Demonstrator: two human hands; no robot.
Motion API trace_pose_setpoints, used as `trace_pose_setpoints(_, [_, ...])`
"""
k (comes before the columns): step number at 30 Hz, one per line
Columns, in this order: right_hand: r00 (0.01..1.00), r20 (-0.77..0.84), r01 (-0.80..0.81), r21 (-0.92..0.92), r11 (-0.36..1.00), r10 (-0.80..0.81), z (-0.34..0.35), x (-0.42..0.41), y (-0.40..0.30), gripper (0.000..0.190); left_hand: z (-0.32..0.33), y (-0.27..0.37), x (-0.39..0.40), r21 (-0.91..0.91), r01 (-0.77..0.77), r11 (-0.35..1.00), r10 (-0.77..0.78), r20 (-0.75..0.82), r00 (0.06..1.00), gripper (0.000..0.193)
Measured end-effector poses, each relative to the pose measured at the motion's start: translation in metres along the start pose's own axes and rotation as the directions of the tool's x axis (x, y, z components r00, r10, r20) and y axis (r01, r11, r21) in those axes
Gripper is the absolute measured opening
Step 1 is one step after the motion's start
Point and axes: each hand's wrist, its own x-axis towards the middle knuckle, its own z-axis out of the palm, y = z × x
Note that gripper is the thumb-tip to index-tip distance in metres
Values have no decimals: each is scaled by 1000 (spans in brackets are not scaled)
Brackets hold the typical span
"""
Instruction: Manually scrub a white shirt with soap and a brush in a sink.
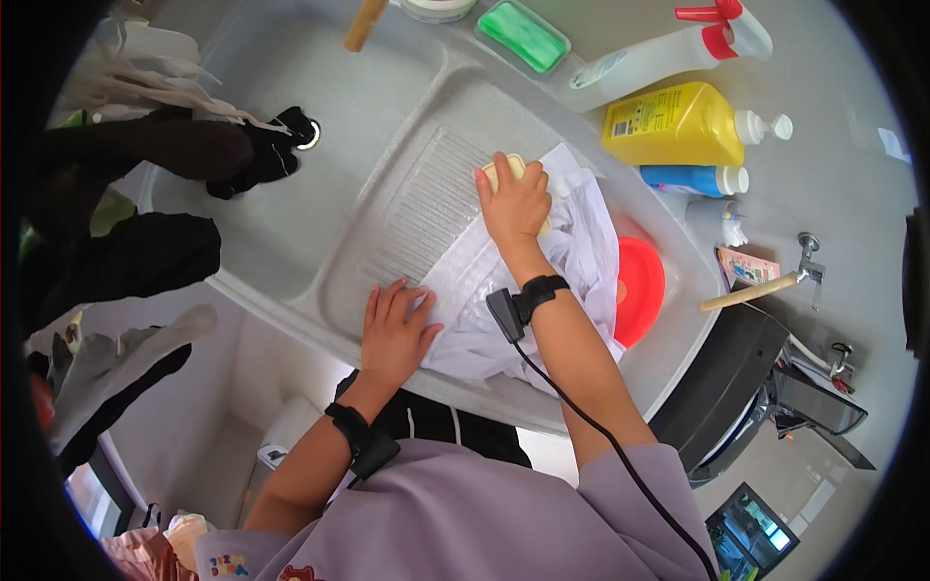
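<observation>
A white garment (465, 283) lies bunched and wet across the ribbed washboard (436, 196) of a grey laundry sink. My right hand (514, 200) grips a cream-coloured block (508, 168), perhaps a scrubbing brush, and presses it on the cloth. Its underside is hidden, so I cannot tell whether it has bristles. My left hand (396, 330) lies flat with fingers apart at the garment's near left edge, touching the cloth and the washboard. Beside the garment on the right sits a red plastic basin (639, 290), partly covered by the fabric.
Along the rear ledge stand green soap in a dish (523, 36), a spray bottle (654, 62), a yellow pump bottle (672, 123) and a blue bottle (686, 180). A tap with a hose (752, 290) juts in from the right. Dark clothes (145, 240) hang at left, near the drain (311, 134).
</observation>
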Motion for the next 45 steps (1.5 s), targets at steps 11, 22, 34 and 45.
trace_pose_setpoints(11, [980,-90,178,11,984,-177,8,-15,-9,41,1,0,4,6,16,1000,-16,-8,1000,45])
trace_pose_setpoints(22, [893,-133,448,188,874,-429,-14,-75,-40,27,-4,-1,-12,0,20,1000,-20,16,1000,43])
trace_pose_setpoints(34, [912,-4,397,259,880,-410,-38,-95,-36,25,-3,-1,-5,-8,37,999,-37,7,999,44])
trace_pose_setpoints(45, [909,142,356,223,907,-391,-39,-114,-39,26,0,-3,-6,0,38,999,-38,12,999,43])
